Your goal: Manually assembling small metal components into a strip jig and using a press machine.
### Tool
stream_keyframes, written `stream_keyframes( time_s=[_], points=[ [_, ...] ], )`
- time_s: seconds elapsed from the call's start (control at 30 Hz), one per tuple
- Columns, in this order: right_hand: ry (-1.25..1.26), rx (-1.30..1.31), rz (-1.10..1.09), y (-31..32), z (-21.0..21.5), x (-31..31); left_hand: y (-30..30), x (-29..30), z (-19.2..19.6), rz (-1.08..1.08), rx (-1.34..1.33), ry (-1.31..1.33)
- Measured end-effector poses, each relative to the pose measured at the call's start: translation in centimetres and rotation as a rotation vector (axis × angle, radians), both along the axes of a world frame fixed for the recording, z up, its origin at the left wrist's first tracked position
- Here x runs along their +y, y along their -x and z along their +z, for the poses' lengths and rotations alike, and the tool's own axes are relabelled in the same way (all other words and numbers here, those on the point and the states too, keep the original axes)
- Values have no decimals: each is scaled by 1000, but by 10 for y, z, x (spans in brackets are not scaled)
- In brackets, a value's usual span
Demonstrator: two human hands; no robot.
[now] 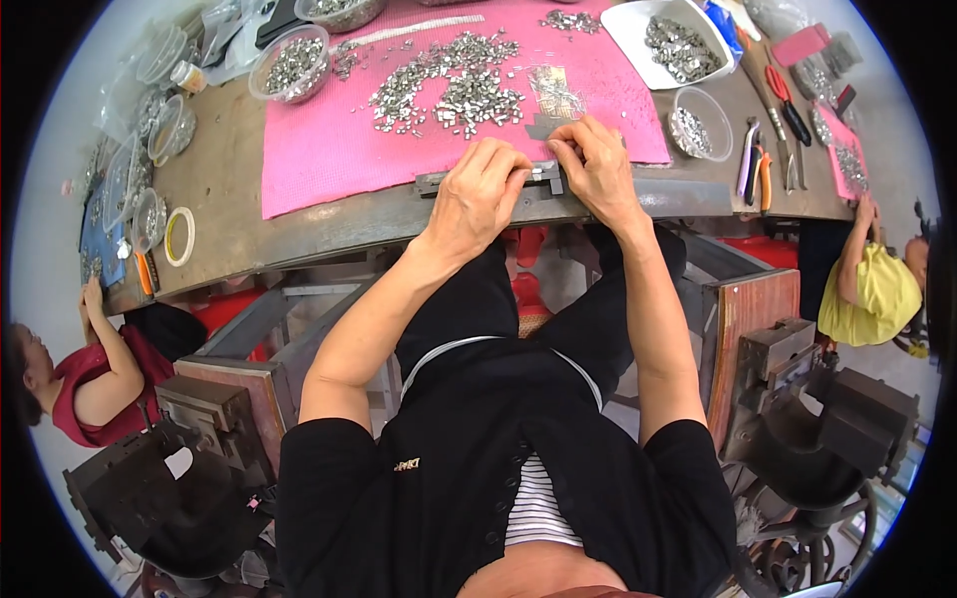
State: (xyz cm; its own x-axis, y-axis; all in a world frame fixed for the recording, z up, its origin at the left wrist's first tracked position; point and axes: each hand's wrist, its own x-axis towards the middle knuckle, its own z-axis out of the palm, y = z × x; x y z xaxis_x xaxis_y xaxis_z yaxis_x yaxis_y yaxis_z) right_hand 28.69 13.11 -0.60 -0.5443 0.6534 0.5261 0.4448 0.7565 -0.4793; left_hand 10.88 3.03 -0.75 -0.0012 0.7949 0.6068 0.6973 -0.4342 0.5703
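My left hand [480, 187] is closed in a pinch over the left part of a dark metal fixture [546, 177] at the table's front edge. Whatever lies between its fingertips is too small to name. On the fixture's right side my right hand [598, 171] also pinches, thumb against forefinger, and its fingertips hide what they grip. A small bright metal piece sits on the fixture between the two hands. Just beyond, a grey flat plate [539, 128] and a patch of thin metal pins [554, 92] lie on the pink mat [329, 164].
Heaps of small metal pieces [478, 95] cover the mat's middle. Around it stand a round plastic tub [290, 66], a white tray [631, 28] and a clear bowl [720, 148]. Pliers [765, 171] and red-handled cutters [788, 105] lie at right. Two people sit at the sides.
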Motion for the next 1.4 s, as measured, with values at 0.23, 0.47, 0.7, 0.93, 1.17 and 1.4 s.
stream_keyframes(
  time_s=[0.23,0.47,0.7,0.93,1.17,1.4],
  points=[
    [213,181,29,0,10,-24,6,-17,2,26,193,-80],
    [127,179,70,15,4,-42,3,-24,-2,117,95,30],
    [91,172,60,19,1,-40,4,-21,-4,114,33,19],
    [-231,24,87,19,9,-45,10,-18,10,56,-76,96],
    [-231,52,82,8,-7,-50,47,74,21,69,187,-6],
    [-67,174,82,9,-6,-48,59,152,7,113,338,13]
  ],
)
